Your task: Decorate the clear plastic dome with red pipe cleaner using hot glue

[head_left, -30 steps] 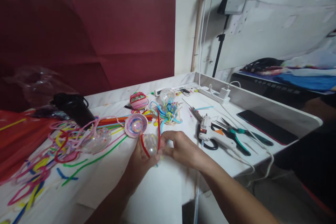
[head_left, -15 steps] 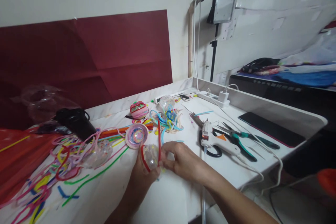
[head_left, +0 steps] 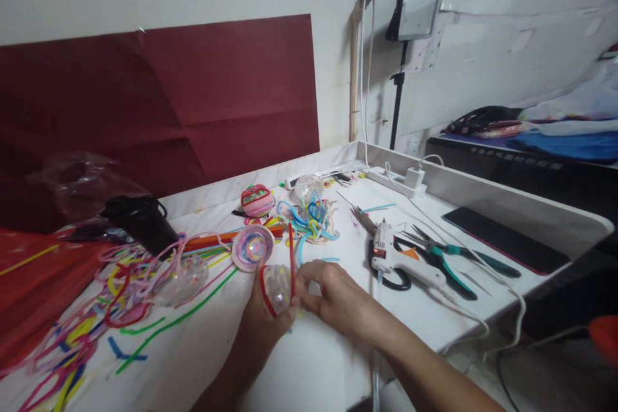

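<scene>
Left hand (head_left: 263, 318) has our clear ball (head_left: 279, 284) cupped, grip spread to ball width, thumb on near side. Ball sits over the bench (head_left: 350, 244), near middle; curved red strip (head_left: 263, 293) on its left. Right hand (head_left: 333, 293) pinches upright red strip (head_left: 291, 254) at ball's right edge, grip nearly closed; we can't tell if those fingertips touch the ball. Pink coiled bowl (head_left: 252, 249) just beyond, glue gun (head_left: 403, 264) well off right.
</scene>
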`<state>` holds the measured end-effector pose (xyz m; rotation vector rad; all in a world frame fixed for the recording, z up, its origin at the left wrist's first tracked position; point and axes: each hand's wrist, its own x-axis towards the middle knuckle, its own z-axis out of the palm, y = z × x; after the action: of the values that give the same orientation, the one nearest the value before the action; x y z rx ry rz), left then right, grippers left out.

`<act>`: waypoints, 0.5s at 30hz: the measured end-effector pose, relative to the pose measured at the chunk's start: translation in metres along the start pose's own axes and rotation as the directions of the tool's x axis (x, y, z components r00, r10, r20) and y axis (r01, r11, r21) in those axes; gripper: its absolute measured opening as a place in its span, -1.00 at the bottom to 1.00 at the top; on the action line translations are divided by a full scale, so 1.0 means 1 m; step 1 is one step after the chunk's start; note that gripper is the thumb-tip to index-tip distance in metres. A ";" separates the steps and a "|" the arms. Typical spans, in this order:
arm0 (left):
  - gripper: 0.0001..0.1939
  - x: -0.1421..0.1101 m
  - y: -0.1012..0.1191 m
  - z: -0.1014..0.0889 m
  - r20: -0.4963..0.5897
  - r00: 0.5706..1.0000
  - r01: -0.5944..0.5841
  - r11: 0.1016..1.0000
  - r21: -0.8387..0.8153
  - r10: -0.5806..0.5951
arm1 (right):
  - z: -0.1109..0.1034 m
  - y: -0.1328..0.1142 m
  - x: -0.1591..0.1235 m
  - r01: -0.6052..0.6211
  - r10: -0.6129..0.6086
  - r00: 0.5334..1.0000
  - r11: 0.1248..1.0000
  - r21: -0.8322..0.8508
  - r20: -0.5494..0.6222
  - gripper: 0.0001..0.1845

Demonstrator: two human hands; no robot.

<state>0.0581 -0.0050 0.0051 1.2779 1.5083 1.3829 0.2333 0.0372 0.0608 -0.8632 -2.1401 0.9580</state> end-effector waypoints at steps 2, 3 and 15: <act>-0.21 -0.002 0.001 -0.001 -0.007 1.000 -0.022 1.000 -0.015 0.022 | 0.000 0.000 -0.001 -0.008 0.008 1.000 1.000 0.000 0.006 -0.86; -0.21 -0.003 0.001 -0.001 0.003 1.000 -0.018 1.000 -0.025 0.018 | -0.001 -0.001 -0.001 -0.011 0.011 1.000 1.000 -0.002 0.009 -0.87; -0.36 0.001 0.000 -0.003 0.038 0.995 -0.083 0.990 -0.110 0.087 | -0.005 -0.005 -0.005 0.002 -0.002 1.000 1.000 -0.003 0.025 -0.87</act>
<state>0.0548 -0.0046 0.0058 1.3086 1.3454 1.4624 0.2382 0.0327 0.0664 -0.8542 -2.1633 0.9696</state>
